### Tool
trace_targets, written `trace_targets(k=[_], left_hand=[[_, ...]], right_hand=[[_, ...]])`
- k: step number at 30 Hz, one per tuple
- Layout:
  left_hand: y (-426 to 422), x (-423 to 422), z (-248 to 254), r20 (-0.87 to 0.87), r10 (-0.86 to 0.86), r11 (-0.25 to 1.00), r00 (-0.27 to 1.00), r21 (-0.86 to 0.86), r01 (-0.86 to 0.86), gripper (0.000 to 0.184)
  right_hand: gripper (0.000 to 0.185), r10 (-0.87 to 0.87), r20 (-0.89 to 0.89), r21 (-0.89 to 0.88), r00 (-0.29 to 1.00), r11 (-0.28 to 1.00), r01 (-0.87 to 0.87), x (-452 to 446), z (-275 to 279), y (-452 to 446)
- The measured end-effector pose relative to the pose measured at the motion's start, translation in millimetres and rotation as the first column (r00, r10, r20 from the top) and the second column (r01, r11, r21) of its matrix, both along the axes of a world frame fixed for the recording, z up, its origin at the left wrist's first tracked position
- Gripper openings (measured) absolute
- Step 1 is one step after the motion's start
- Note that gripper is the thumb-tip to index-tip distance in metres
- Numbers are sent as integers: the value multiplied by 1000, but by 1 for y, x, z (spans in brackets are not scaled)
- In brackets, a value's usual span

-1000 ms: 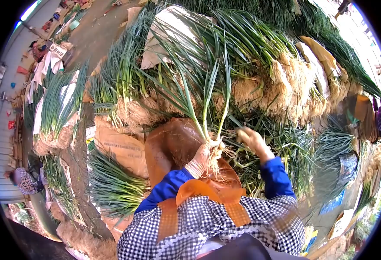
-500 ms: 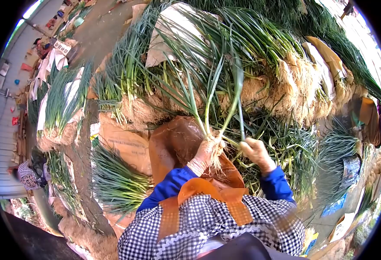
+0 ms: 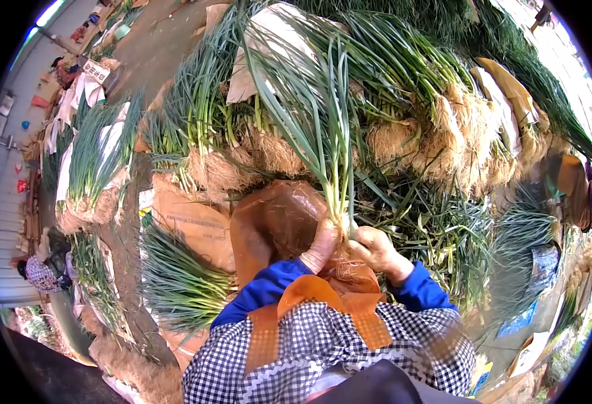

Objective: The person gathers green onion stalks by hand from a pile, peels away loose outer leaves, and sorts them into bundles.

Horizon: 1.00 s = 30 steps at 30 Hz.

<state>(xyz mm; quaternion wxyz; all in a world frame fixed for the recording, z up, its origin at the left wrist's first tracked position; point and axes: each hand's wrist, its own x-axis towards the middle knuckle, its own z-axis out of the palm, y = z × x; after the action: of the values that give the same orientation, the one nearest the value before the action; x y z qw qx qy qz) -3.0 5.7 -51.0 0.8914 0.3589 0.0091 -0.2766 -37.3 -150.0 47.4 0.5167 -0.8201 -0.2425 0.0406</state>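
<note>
In the head view, a small bunch of green onions stands upright in front of my chest, leaves fanned upward and pale stalks together. My left hand is closed round the root end from the left. From the right, my right hand pinches at the base of the same stalks, fingers against an outer leaf; the exact grip is partly hidden. Below both hands a brown apron covers my lap, with bits of root on it. Trimmed leaves lie heaped to the right.
Rooted green onions are piled across the front, roots toward me. A stack of cleaner green onions lies on the left beside a tan sack. Another person is at the far left. More onions lie at right.
My right hand has moved left and slightly down to the onion bases, close against my left hand. The spread stalks have come together into one upright bunch.
</note>
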Motion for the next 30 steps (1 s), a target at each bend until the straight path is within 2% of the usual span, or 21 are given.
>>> trace_targets(k=[1, 2, 4, 5, 6, 8, 9, 10, 12, 13, 14, 15, 16, 17, 18, 20, 22, 24, 27, 29, 30], left_hand=[[-2, -1, -13, -73, 21, 987, 997, -156, -32, 28], [-7, -6, 5, 9, 30, 996, 1000, 85, -30, 27], [-1, -1, 26, -263, -39, 998, 964, 42, 51, 28], [-7, 0, 55, -345, 71, 997, 936, -4, -77, 21], [5, 6, 42, -366, 36, 994, 930, -87, -72, 24], [31, 20, 35, -302, -58, 992, 952, -122, 21, 27], [36, 22, 43, -277, -96, 986, 956, -161, 53, 29], [36, 19, 46, -280, -96, 986, 955, -159, 53, 29], [33, 15, 49, -279, -248, 915, 928, -383, 129, 23], [29, 16, 35, -202, -298, 844, 933, -513, 158, 26], [25, 19, 46, -184, -372, 775, 910, -601, 196, 19], [24, 16, 53, -254, -372, 805, 893, -566, 175, 16], [24, 13, 56, -323, -369, 835, 872, -527, 158, 14], [25, 10, 56, -326, -396, 830, 858, -527, 183, 13], [26, 9, 57, -323, -427, 823, 844, -525, 215, 13], [39, 9, 89, -359, -431, 887, 828, -339, 314, 21], [47, 4, 101, -409, -259, 911, 875, 199, 362, 22], [53, 3, 76, -313, -310, 847, 898, 339, 411, 18], [50, 5, 93, -252, -305, 856, 919, 350, 380, 16], [65, 11, 77, -75, -225, 876, 972, 421, 235, 18], [74, 15, 84, 28, -153, 922, 988, 364, 133, 18]], right_hand=[[8, -7, 102, -52, 995, 999, 12, -2, 8, -10], [7, 2, 115, -29, 993, 1000, 1, -6, 10, -19], [14, -222, -257, 131, 941, 956, 261, -19, 8, -42], [16, -391, -100, 360, 915, 843, 400, -15, -10, -59], [15, -406, -580, 492, 706, 517, 701, -15, -5, -83], [20, -474, -500, 501, 725, 524, 689, -13, -20, -131], [24, -539, -441, -43, 718, 811, 583, -10, -54, -156], [29, -572, -361, -594, 736, 750, 292, -12, -84, -170], [55, -389, -446, -895, 806, 214, -392, 18, -43, -117], [50, -462, -304, -871, 833, 489, -47, 33, -38, -94], [45, -462, -132, -560, 877, 765, 318, 38, -15, -67], [40, -345, 161, -313, 925, 871, 379, 52, -18, -45], [39, -236, 137, -124, 962, 960, 253, 69, -13, -22], [39, -106, -113, 229, 988, 965, 130, 74, -22, 0], [35, 49, -300, 301, 953, 953, 46, 82, -52, 6], [33, 118, -670, 181, 733, 984, 7, 80, -30, 9], [37, 58, -278, -319, 959, 936, -149, 78, -10, -1], [39, 290, 168, -374, 942, 903, -211, 68, -32, -5], [31, 299, -95, -347, 949, 884, -313, 65, 3, -17], [25, 540, -179, -962, 822, 81, -262, 126, -27, -42], [17, 529, 261, -951, 808, -1, 308, 158, -53, -76]])
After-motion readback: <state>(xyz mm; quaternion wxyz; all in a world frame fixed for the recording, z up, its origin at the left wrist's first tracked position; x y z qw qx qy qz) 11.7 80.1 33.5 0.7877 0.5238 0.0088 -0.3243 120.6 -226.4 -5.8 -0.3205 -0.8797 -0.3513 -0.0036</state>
